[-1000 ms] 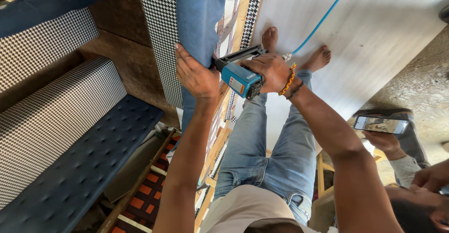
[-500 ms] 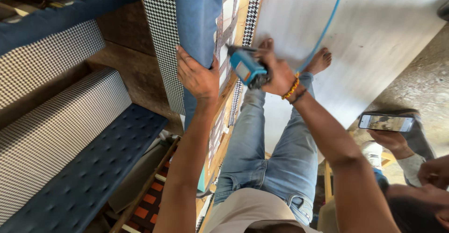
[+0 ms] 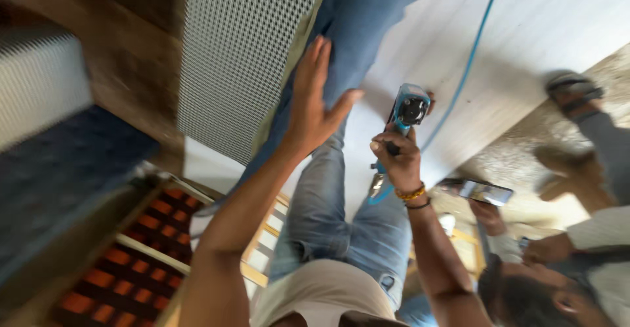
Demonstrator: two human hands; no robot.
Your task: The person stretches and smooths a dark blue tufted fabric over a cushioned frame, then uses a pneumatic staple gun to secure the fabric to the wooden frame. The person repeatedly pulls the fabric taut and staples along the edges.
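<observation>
Both arms are bare to the elbow and beyond. On the right wrist sit a beaded orange-yellow bracelet (image 3: 411,194) and a thin dark band (image 3: 418,204). Faded blue jeans (image 3: 328,215), light beige shirt (image 3: 321,297).

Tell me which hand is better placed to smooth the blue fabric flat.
Left. The left hand is open with its fingers spread on the blue fabric. The right hand is off the fabric, its grip closed on the blue staple gun.
</observation>
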